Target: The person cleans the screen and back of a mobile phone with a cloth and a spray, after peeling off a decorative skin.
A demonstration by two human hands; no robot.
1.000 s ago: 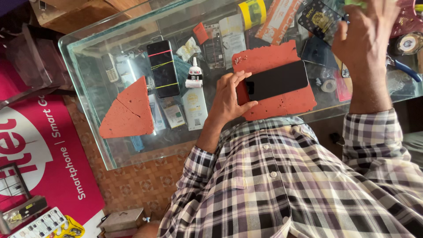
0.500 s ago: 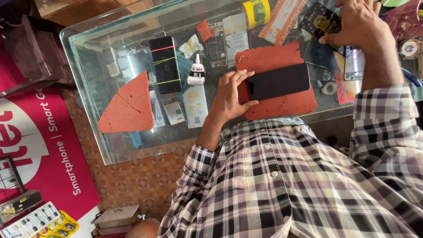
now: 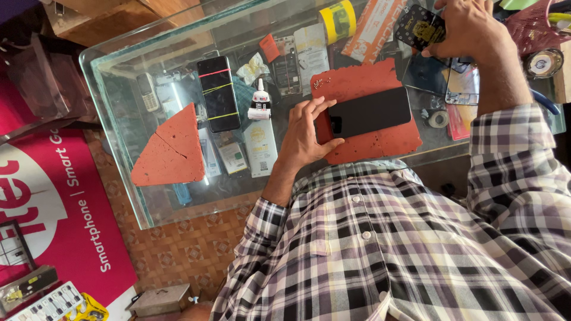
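Note:
A black phone (image 3: 370, 112) lies screen-down on a red mat (image 3: 363, 89) on the glass counter (image 3: 119, 142). My left hand (image 3: 304, 135) grips the phone's left end, fingers over the top edge and thumb under it. Further back and to the right, my right hand (image 3: 470, 32) closes on a black packet with gold print (image 3: 418, 27). Tiny screws (image 3: 320, 83) lie on the mat's upper left corner.
A triangular red mat piece (image 3: 171, 151), a black phone with rubber bands (image 3: 218, 93), a small glue bottle (image 3: 260, 101), a yellow tape roll (image 3: 337, 21), an orange package (image 3: 373, 27) and small parts crowd the counter. A magenta banner (image 3: 53, 208) hangs left.
My right hand has come down from the far edge of the counter and settled on the black packet. My left hand has stayed on the phone.

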